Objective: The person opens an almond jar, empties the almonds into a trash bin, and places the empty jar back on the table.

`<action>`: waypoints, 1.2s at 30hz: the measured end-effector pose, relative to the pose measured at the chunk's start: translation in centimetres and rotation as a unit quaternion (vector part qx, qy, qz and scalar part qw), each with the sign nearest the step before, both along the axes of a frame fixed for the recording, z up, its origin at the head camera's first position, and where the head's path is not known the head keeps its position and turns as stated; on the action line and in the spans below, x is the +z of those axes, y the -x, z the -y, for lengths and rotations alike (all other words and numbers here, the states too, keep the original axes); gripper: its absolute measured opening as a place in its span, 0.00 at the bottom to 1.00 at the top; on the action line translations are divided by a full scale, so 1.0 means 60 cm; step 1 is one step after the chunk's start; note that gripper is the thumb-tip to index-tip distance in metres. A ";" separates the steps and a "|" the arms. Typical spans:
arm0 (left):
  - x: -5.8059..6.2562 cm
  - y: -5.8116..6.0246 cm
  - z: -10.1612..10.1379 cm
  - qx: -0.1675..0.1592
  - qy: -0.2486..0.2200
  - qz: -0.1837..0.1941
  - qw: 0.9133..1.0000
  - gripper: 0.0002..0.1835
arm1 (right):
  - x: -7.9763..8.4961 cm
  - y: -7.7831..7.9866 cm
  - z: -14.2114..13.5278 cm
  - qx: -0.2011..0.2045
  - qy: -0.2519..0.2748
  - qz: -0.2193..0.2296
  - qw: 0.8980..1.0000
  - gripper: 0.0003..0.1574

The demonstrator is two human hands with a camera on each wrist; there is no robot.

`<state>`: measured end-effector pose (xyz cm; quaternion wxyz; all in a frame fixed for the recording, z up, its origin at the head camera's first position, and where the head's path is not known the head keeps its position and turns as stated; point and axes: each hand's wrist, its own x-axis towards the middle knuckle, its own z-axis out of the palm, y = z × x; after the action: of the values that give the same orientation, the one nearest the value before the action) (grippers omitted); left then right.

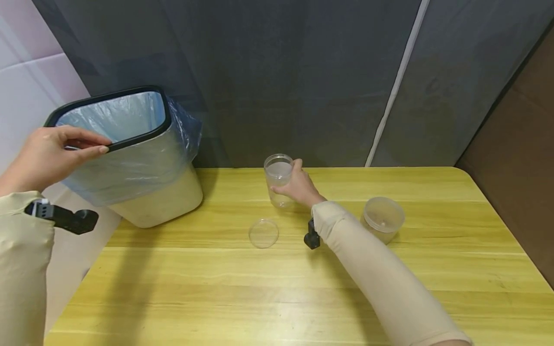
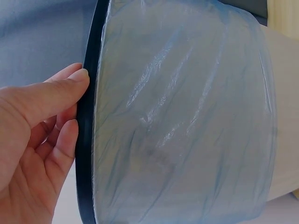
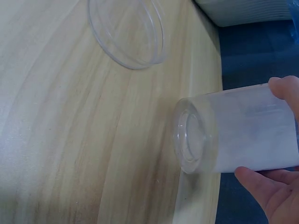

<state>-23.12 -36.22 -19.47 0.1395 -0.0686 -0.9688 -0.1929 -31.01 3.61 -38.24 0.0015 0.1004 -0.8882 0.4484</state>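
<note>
At the left, my left hand [image 1: 52,156] pinches the black rim [image 1: 143,137] of a cream trash bin [image 1: 173,202] lined with a bluish plastic bag [image 1: 143,168]. Thumb and fingertips lie along that rim in the left wrist view. My right hand [image 1: 298,187] grips a clear plastic jar [image 1: 277,185] from its right side, near the lidless top. The jar is roughly upright at the table's back edge, its whitish wall showing between thumb and fingers in the right wrist view. A clear round lid [image 1: 263,233] lies flat in front of it.
A shorter round translucent container [image 1: 381,216] stands right of the jar, partly behind my right sleeve [image 1: 368,264]. The yellow wooden table [image 1: 242,293] ends at a dark grey curtain [image 1: 277,81]. A brown panel [image 1: 515,134] borders its right side.
</note>
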 end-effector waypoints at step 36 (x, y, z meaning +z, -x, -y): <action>0.006 -0.015 -0.030 -0.003 0.022 -0.019 1.000 0.18 | 0.084 -0.006 -0.061 0.014 -0.055 0.000 0.998 0.61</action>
<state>-22.23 -34.41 -19.10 0.1557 -0.0787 -0.9698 -0.1705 -30.67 7.30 -33.18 -0.0105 0.1124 -0.9100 0.3988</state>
